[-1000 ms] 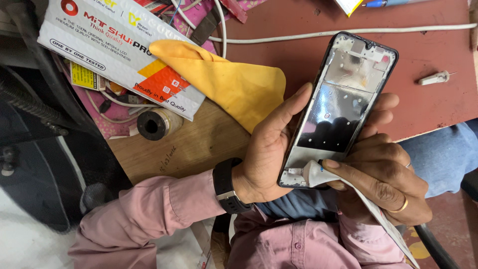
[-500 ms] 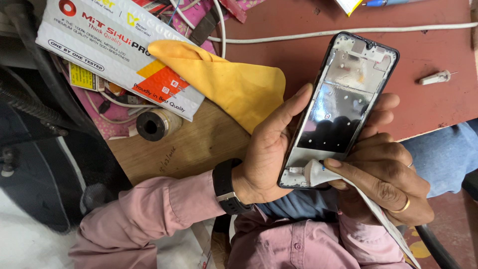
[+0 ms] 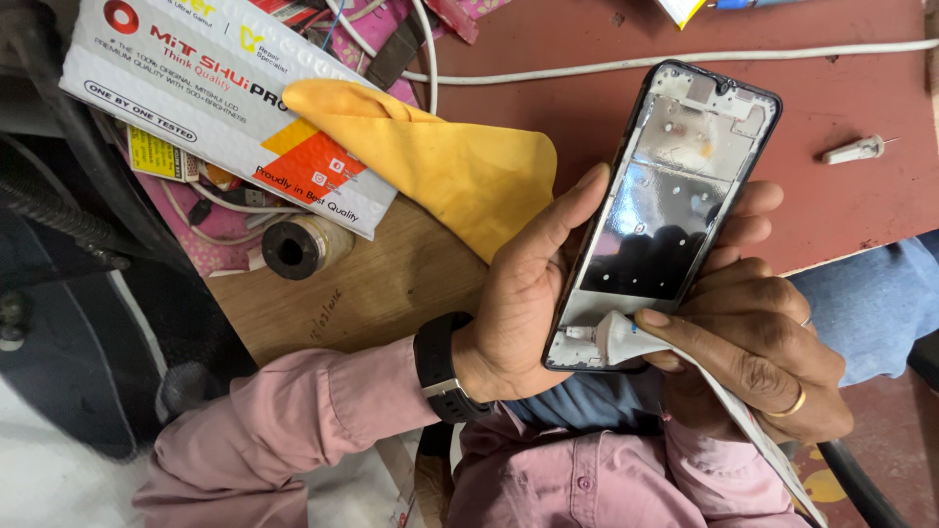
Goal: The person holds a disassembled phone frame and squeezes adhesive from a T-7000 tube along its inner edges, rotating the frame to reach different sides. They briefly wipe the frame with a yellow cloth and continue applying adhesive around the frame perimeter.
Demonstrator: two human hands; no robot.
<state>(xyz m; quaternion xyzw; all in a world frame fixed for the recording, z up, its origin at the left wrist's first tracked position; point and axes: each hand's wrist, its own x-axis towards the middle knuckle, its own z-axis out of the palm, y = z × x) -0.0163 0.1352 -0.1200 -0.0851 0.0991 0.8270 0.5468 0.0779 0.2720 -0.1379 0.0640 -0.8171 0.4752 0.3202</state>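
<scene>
My left hand [image 3: 523, 293] grips an opened phone frame [image 3: 665, 205], black-rimmed with a bare silvery inner plate, its thumb along the left edge and fingers behind. My right hand [image 3: 758, 342] pinches a white wipe [image 3: 626, 337] and presses it against the lower end of the frame. The wipe's loose tail hangs down past my right wrist. A black watch sits on my left wrist, and a ring is on a right finger.
A yellow cloth [image 3: 450, 166] lies on the wooden board beside a white printed box [image 3: 225, 108]. A small roll [image 3: 298, 249] rests near the board's left edge. A white cable [image 3: 685, 59] crosses the reddish table [image 3: 841, 205]; a small white syringe-like piece [image 3: 856, 150] lies at right.
The phone frame and both hands have barely shifted; the right hand's wipe stays at the frame's lower end.
</scene>
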